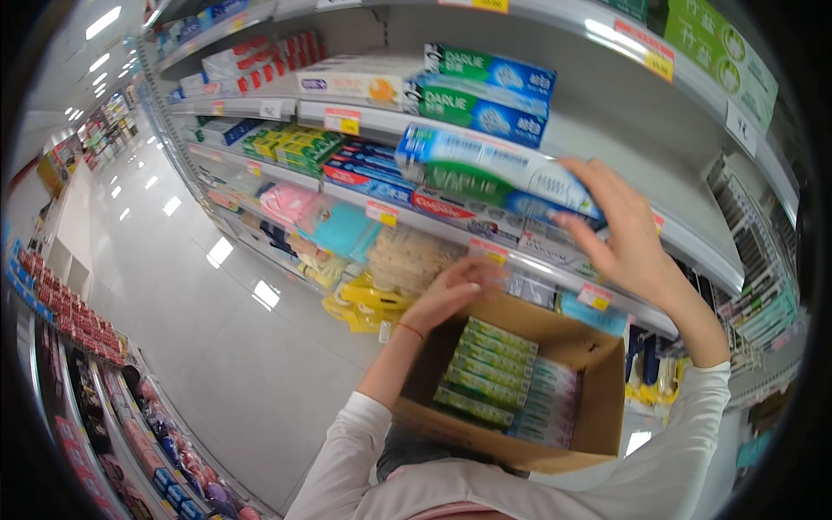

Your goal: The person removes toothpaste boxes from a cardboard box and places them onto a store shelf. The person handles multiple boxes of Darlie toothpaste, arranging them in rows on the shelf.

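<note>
My right hand grips the right end of a blue, white and green Darlie toothpaste box, tilted in front of the shelf edge. More Darlie boxes lie stacked on the shelf just behind it. My left hand, slightly blurred, is above the left rim of an open cardboard box, with nothing visible in it. Inside the cardboard box, a row of green toothpaste boxes lies beside a row of pale teal and pink boxes.
A lower shelf holds Colgate boxes and yellow-green boxes. An orange-pictured carton lies left of the Darlie stack. Below are folded textiles and yellow packages. Toothbrush packs hang at right. Another stocked shelf stands across the aisle.
</note>
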Available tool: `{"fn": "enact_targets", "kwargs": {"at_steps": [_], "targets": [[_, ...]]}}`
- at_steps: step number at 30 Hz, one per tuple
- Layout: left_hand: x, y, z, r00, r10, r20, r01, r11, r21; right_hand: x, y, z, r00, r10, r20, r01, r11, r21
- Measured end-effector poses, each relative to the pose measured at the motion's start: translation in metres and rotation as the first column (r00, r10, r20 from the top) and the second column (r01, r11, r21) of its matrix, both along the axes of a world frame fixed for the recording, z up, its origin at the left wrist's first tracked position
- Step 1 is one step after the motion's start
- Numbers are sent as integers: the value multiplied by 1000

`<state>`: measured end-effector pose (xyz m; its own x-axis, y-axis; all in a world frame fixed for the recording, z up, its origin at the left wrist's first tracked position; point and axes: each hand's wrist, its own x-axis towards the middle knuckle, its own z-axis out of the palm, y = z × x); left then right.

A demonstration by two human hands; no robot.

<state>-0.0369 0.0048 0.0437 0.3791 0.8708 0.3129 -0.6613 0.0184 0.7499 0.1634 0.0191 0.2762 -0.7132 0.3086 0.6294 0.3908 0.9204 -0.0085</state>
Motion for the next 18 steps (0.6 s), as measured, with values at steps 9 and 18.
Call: {"fn": "enact_targets", "kwargs": {"at_steps": [9,18], "targets": [[15,11,-34,809,-8,-588,-81,989,-125,-33,111,29,994,-15,-106,40,968,246],[18,13,-56,753,-2,-658,-73,994,-86,-45,163,30,1000,-15,-3,15,999,46]]}}
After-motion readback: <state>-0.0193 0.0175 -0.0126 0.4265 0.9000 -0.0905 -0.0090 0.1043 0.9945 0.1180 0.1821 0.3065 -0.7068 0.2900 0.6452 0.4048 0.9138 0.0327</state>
